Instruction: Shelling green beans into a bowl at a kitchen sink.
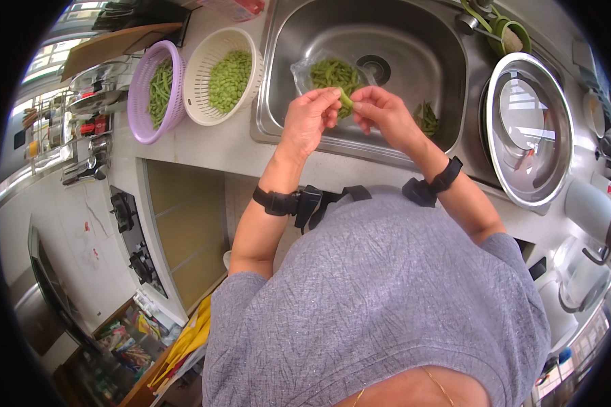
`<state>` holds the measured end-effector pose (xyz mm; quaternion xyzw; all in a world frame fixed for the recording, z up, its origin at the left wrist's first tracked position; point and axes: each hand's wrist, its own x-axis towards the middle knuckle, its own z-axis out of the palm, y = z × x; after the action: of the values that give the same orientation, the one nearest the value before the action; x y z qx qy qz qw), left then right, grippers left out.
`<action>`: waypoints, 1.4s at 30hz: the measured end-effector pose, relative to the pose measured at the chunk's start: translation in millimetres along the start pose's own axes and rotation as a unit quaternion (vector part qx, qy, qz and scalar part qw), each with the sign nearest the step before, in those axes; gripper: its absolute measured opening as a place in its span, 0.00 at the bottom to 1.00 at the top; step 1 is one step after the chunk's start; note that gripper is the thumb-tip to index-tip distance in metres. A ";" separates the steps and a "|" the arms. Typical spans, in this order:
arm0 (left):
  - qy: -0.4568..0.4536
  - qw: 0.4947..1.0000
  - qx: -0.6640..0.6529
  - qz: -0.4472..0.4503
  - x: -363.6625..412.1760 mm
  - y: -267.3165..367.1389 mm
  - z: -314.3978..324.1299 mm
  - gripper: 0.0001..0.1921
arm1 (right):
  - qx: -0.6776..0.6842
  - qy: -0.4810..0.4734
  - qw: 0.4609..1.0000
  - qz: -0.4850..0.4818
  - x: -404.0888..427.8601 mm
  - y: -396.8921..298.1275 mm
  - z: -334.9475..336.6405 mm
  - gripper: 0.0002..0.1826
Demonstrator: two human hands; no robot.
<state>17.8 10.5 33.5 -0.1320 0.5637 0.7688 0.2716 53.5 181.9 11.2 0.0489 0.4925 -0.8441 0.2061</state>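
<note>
Between the fingertips of my left hand (313, 112) and my right hand (382, 112) is a green bean pod (344, 96), pinched at both ends above the sink (412, 46). Below my hands, a clear plastic bag (301, 76) lies on the sink floor with a heap of green pods (333, 73) in it. A smaller pile of pods or empty shells (426, 119) rests in the sink's near right corner. Left of the sink, a cream colander (196, 91) holds shelled green beans (230, 80). Beside it, a purple basket (136, 102) contains more pods (160, 94).
Right of the sink stands a large steel basin (560, 127), tilted in view. The faucet (468, 23) and a green cup (522, 33) are at the back right. A gas stove (137, 239) and a wooden board (112, 48) lie to the left. White jugs (583, 274) crowd the far right.
</note>
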 end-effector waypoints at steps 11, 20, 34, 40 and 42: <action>-0.033 0.995 -0.072 -0.053 -2.1 -1.1 -0.3 0.04 | 0.124 -0.004 0.992 0.027 6.6 5.3 -5.6 0.05; -0.039 0.995 -0.072 -0.052 1.3 -3.7 -2.7 0.04 | 0.153 -0.029 0.987 0.037 7.9 6.7 -8.4 0.04; -0.048 0.995 -0.078 -0.026 2.4 0.0 -2.5 0.05 | 0.197 -0.045 0.978 0.047 10.9 3.6 -9.4 0.03; -0.041 0.997 -0.056 -0.021 2.9 -2.0 -2.4 0.05 | 0.191 -0.042 0.980 0.045 9.7 3.7 -10.3 0.02; -0.034 0.998 -0.050 -0.019 3.0 -2.1 -1.6 0.05 | 0.186 -0.039 0.981 0.048 10.1 4.5 -10.4 0.02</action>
<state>16.3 10.3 29.8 -0.1301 0.5121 0.7950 0.2981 44.8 185.8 -0.7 0.0772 0.3153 -0.9115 0.2525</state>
